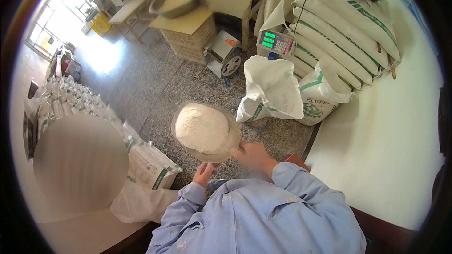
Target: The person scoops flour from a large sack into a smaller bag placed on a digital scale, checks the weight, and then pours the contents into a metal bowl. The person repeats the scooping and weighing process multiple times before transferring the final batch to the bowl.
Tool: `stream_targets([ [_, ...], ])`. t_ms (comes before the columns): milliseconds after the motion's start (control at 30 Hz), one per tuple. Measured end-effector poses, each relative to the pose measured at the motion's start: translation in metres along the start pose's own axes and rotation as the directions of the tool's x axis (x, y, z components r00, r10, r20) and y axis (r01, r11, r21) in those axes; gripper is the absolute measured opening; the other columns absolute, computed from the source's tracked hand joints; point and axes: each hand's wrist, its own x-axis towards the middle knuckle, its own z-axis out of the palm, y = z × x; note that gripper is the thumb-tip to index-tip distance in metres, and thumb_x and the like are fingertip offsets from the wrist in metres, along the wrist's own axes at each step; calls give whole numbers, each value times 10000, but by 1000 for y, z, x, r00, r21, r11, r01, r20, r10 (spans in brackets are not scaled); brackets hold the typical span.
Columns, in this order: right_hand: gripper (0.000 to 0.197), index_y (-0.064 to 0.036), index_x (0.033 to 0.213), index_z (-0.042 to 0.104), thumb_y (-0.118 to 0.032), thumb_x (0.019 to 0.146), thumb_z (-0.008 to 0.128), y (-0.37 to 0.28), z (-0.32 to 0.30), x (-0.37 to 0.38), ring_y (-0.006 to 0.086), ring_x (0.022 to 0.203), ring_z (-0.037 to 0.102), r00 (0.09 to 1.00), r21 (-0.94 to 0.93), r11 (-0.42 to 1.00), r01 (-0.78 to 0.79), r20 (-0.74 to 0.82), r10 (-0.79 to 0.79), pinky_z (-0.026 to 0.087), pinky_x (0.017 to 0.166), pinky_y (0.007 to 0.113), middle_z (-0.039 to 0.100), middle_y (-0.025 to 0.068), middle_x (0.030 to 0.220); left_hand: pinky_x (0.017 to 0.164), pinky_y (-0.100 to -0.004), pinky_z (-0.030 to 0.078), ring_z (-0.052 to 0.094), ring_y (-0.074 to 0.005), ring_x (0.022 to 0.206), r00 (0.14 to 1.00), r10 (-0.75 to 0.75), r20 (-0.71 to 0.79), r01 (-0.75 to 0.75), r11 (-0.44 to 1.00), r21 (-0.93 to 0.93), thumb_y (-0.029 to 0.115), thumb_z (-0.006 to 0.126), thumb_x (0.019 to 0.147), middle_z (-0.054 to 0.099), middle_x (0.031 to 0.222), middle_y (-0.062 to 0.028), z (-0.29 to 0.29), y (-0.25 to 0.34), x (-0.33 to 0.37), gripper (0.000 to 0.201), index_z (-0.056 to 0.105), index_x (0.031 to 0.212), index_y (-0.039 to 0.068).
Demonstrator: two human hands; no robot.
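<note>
A large, pale see-through scoop (pixel 230 134) is held out in front of my body, heaped with white powder (pixel 200 127) that looks like flour. My right hand (pixel 256 156) is closed round its right end, slightly blurred. At the near rim, my left hand (pixel 202 175) has its fingers curled against the scoop's underside, partly hidden by it. Just beyond, to the right, stands an open white sack (pixel 275 87) with its mouth spread wide. A second white sack with green print (pixel 320 96) leans beside it.
Full sacks (pixel 343 33) are stacked high at the right wall. A scale display (pixel 277 42) glows green before them. Ahead are a wheeled metal device (pixel 223 56) and a metal basin (pixel 175 1) on crates (pixel 183 37). Packed bags (pixel 148 164) line the left side.
</note>
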Motion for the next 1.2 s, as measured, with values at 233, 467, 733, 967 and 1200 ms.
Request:
stream_targets([
  [233, 661, 46, 957, 540, -582, 806, 402, -8, -14, 29, 403, 689, 603, 996, 105, 994, -25, -86, 34, 476, 621, 466, 606, 242, 715, 769, -321, 431, 541, -168, 941, 994, 46, -95, -89, 849, -522, 359, 431, 907, 569, 1083, -46, 89, 69, 41, 391, 458, 1185, 85],
  [467, 573, 24, 1053, 507, -503, 848, 422, -14, -7, 64, 408, 736, 594, 990, 120, 985, -121, -63, 129, 460, 647, 474, 609, 242, 791, 683, -321, 461, 584, -187, 774, 977, -112, -181, -12, 820, -572, 148, 474, 828, 613, 867, -63, 71, 84, 92, 162, 559, 915, 40],
  [733, 504, 19, 997, 523, -452, 819, 510, -2, -48, 111, 352, 674, 594, 989, 172, 985, -23, -142, 48, 467, 620, 422, 596, 191, 711, 696, -330, 465, 572, -191, 789, 957, -125, -261, -56, 805, -591, 113, 512, 781, 610, 879, -57, 56, 111, 122, 167, 560, 927, 47],
  [967, 231, -26, 882, 558, -226, 772, 590, 159, -230, 213, 249, 630, 606, 684, 119, 990, 70, -728, 39, 474, 588, 342, 598, 134, 670, 691, -338, 469, 570, -192, 792, 885, -184, -428, -135, 777, -614, 103, 552, 745, 615, 901, -46, 60, 123, 137, 215, 564, 957, 67],
  [1200, 556, 72, 1047, 493, -346, 711, 639, 332, -290, 319, 325, 841, 600, 635, 68, 934, -351, -716, 290, 473, 735, 371, 608, 197, 940, 715, -359, 477, 576, -274, 950, 803, -166, -572, -290, 730, -619, 91, 541, 744, 609, 1015, -111, 83, 135, 134, 348, 527, 1084, 17],
])
